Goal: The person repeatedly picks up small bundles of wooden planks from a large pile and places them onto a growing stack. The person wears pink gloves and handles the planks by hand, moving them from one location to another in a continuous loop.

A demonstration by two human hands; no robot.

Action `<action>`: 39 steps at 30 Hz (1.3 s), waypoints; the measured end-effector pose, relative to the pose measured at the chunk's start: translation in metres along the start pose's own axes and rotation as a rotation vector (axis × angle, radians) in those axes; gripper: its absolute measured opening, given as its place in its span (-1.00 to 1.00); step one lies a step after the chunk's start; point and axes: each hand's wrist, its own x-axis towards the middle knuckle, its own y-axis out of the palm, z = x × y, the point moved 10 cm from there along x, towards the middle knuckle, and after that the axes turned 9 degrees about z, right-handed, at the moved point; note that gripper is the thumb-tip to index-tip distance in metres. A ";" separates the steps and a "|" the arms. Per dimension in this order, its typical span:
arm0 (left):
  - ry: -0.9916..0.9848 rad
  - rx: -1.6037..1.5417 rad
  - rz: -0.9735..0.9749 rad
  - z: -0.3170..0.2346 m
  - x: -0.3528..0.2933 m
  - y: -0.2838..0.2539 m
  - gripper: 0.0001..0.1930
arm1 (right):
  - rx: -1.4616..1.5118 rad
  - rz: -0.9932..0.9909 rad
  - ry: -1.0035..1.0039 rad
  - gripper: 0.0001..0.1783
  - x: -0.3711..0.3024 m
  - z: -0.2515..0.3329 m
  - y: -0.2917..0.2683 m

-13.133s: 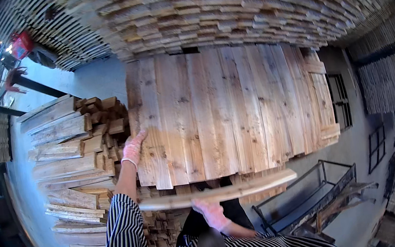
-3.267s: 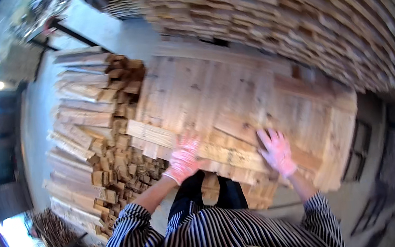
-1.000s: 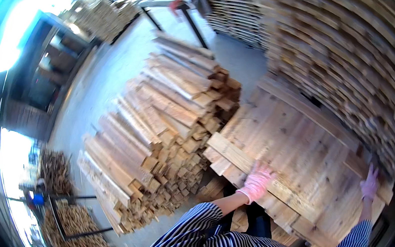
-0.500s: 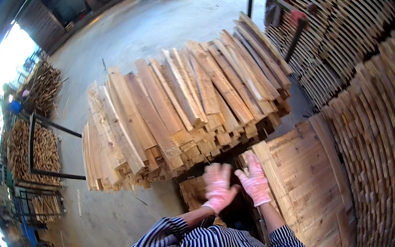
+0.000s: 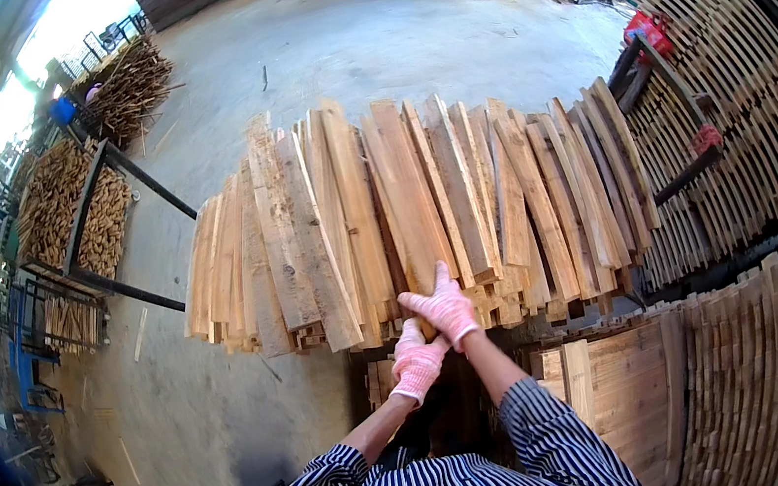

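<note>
A wide pile of sawn wooden planks lies in front of me, their ends toward me. At its near edge, around the middle, both my hands meet at the end of one wooden plank. My right hand, in a pink-and-white knitted glove, rests on top of that end with thumb and forefinger spread across it. Just below and to the left, my left hand, gloved alike, is closed at the plank's end, its fingers partly hidden. The two hands overlap slightly at the left thumb.
Black metal frames stand beside the pile. At right are a wooden stack and tall rows of spaced boards. Bundled sticks fill a rack at left. A red bag hangs at the far right. Concrete floor extends behind.
My view has turned, so the pile appears further right. My hands, earlier apart from the planks and in motion, have come together at a plank's near end, the right one crossing over.
</note>
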 end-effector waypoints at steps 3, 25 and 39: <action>0.067 0.170 0.097 -0.035 -0.011 0.002 -0.40 | 0.127 0.194 -0.096 0.50 0.003 0.008 -0.017; -0.126 1.052 -0.638 -0.076 0.111 -0.067 -0.35 | 0.898 0.296 -0.148 -0.39 -0.066 -0.046 -0.052; -0.034 -0.109 0.052 -0.013 0.014 0.033 -0.16 | 0.849 0.402 -0.256 -0.02 -0.068 -0.062 -0.024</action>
